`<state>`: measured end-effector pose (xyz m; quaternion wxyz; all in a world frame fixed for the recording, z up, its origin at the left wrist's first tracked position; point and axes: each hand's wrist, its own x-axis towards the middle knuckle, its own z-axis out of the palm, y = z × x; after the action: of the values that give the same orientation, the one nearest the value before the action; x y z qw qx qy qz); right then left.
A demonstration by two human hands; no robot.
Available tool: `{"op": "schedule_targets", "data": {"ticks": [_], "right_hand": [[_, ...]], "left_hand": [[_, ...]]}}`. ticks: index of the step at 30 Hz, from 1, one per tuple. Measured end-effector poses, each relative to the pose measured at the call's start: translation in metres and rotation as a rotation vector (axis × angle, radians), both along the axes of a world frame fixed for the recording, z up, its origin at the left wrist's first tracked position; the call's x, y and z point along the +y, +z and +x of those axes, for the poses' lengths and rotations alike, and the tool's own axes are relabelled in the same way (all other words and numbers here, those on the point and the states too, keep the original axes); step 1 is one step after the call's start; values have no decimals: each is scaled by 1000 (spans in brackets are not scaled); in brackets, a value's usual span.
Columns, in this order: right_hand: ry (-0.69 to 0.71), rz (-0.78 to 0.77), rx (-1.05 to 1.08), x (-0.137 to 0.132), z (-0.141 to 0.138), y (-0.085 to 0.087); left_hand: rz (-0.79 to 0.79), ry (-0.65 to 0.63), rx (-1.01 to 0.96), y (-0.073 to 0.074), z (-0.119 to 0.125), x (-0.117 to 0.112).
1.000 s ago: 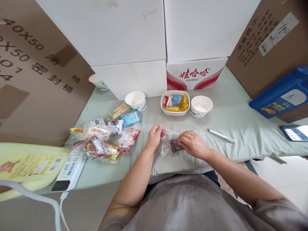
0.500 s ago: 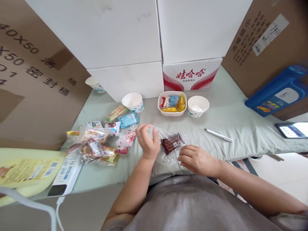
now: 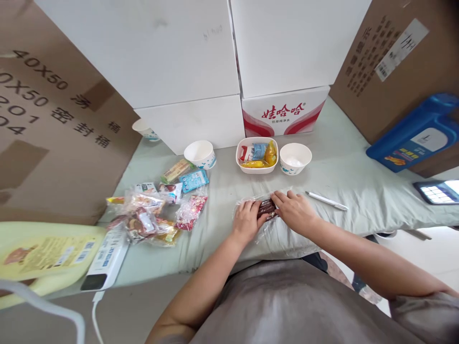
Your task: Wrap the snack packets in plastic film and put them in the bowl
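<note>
My left hand (image 3: 246, 221) presses on the left end of a dark brown snack packet (image 3: 266, 209), its fingers curled over it. Over the right end lies my right hand (image 3: 293, 211), its fingertips gripping the packet. Only the middle of the packet shows between my hands. Under it, on the cloth-covered table, is a crumpled sheet of clear plastic film (image 3: 264, 234), partly covered by my fingers.
To the left is a pile of wrapped snacks (image 3: 143, 210). Behind my hands stand a paper bowl (image 3: 201, 155), a white tray (image 3: 257, 169) holding packets and another paper bowl (image 3: 295, 160). A pen (image 3: 326, 200) lies right, near a blue bottle (image 3: 412, 136).
My left hand has come down and right from above the film onto the brown packet. My right hand has moved up to the packet's other end. The packet now looks gathered narrower.
</note>
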<state>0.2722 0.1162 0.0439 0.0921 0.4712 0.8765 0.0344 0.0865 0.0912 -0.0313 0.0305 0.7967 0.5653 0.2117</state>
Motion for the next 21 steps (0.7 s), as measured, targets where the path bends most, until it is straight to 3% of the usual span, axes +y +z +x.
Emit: {"op": "schedule_targets", "data": {"ticks": [6, 10, 12, 14, 16, 17, 21], "right_hand": [[-138, 29, -173, 13, 31, 2], [-298, 115, -136, 20, 58, 14], [-270, 134, 8, 19, 58, 19], [-98, 58, 200, 16, 48, 18], [76, -70, 336, 14, 33, 9], [98, -122, 357, 14, 26, 1], [-71, -146, 295, 17, 16, -35]], "left_hand": [[-105, 25, -25, 5, -3, -4], [-167, 34, -102, 18, -7, -3], [-181, 2, -134, 24, -5, -3], [-188, -37, -151, 29, -2, -3], [-177, -88, -148, 32, 1, -7], [-167, -125, -143, 33, 2, -10], [-203, -252, -237, 35, -11, -28]]}}
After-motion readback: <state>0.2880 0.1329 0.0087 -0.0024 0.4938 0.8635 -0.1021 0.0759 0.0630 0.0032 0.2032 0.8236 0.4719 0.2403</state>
